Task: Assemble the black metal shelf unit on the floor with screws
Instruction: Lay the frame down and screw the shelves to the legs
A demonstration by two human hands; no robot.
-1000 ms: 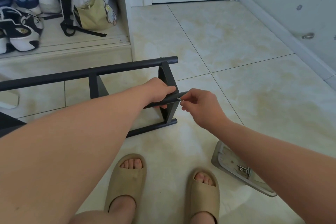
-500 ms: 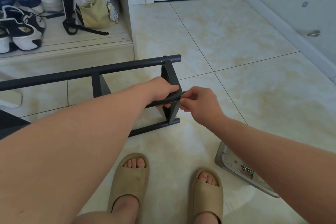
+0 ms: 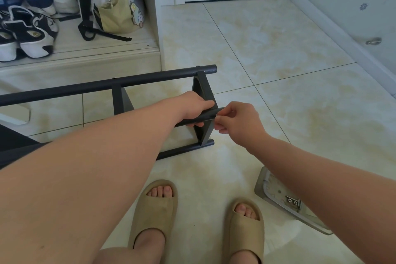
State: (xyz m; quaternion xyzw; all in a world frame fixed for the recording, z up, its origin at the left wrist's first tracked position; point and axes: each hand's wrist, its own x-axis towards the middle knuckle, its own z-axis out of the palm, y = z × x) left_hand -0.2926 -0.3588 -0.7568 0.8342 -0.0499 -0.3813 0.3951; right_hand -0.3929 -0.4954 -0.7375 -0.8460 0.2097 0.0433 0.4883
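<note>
**A small part could slip at the rail end**

The right hand's [image 3: 237, 122] fingertips [image 3: 217, 118] pinch together at the middle rail's [image 3: 206, 115] end; what they hold is hidden. The left hand [image 3: 192, 107] wraps that rail of the shelf unit [image 3: 150, 80], which lies on the floor. If the rail jolts, a screw may drop. The tray [image 3: 260, 186] holds metal fittings [image 3: 292, 201].

Level: bright, even, faintly cool indoor light; source out of frame.
Shadows: soft and weak; faint beneath the black shelf frame [image 3: 150, 80], darker under the slippers [image 3: 156, 210].
Glare: dull sheen on the floor tiles [image 3: 289, 118], nothing blown out.
Distortion: wide-angle; grout lines [image 3: 231, 49] bow, left forearm [image 3: 85, 167] looms at the lower edge.
Focus: centre sharp, corners slightly soft.
</note>
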